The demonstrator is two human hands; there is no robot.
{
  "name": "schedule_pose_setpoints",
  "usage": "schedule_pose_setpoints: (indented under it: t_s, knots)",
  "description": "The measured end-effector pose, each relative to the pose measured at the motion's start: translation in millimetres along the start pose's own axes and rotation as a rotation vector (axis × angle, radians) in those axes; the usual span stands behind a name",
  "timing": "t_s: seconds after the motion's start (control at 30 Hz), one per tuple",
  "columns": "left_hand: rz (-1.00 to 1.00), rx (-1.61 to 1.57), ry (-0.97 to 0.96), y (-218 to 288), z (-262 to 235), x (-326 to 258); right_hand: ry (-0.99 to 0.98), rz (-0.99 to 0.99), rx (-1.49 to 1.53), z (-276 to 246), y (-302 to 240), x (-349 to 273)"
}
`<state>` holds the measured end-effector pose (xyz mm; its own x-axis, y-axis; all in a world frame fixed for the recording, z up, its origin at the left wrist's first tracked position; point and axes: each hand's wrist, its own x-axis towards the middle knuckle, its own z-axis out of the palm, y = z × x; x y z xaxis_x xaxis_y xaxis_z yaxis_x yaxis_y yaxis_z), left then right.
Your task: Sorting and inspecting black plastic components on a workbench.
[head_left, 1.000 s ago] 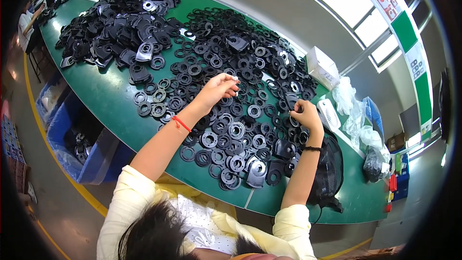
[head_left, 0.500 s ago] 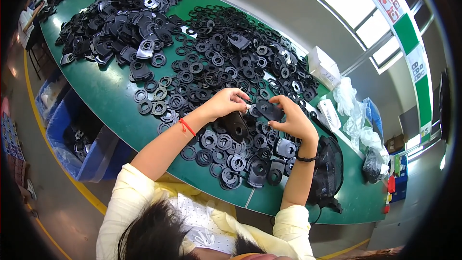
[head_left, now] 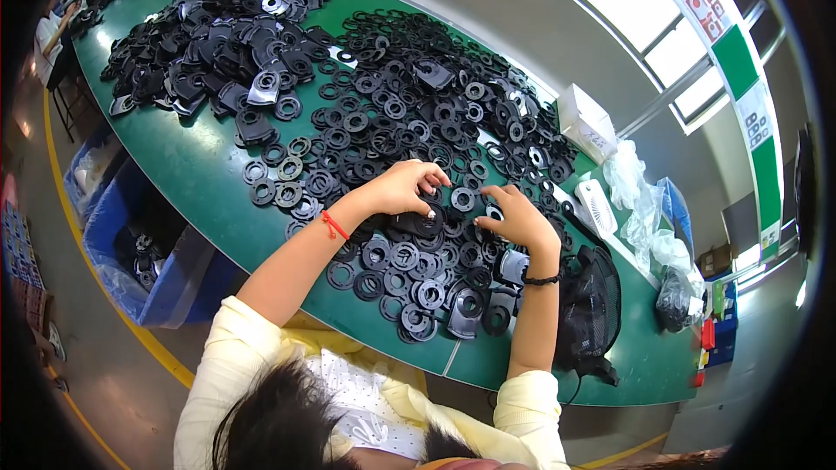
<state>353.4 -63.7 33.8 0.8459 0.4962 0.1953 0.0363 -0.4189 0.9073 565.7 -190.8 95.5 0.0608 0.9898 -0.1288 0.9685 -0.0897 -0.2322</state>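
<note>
A green table (head_left: 209, 183) carries a wide heap of black rubber rings (head_left: 409, 96). My left hand (head_left: 402, 189), with a red band on its wrist, lies fingers-down on a flat black plate (head_left: 416, 224) among the rings near the front edge. My right hand (head_left: 521, 222), with a black band on its wrist, sits just to the right, its fingertips pinched on a small black ring (head_left: 493, 211). One loose black ring (head_left: 462, 200) lies between the two hands. Whether the left hand grips anything is hidden by its fingers.
A second heap of larger black moulded parts (head_left: 218, 43) fills the far left of the table. A white box (head_left: 585, 122), clear plastic bags (head_left: 649, 218) and a black mesh object (head_left: 590, 309) sit at the right. Blue bins (head_left: 131, 252) stand below the table's left edge.
My hands first came together on a flat black piece in the middle, then moved slightly apart and lower onto the rings near the front edge.
</note>
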Motion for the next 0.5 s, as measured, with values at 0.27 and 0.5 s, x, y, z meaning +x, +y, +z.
schedule_pose_setpoints:
  t_s: [0.27,0.5]
  knots:
    - [-0.059,-0.003,0.08,-3.9,1.7,2.9,0.08,-0.234,0.09,22.1,-12.1,13.7]
    - [-0.017,0.01,0.216,-16.3,4.1,5.1,0.054,-0.297,0.129,19.6,-20.6,12.9]
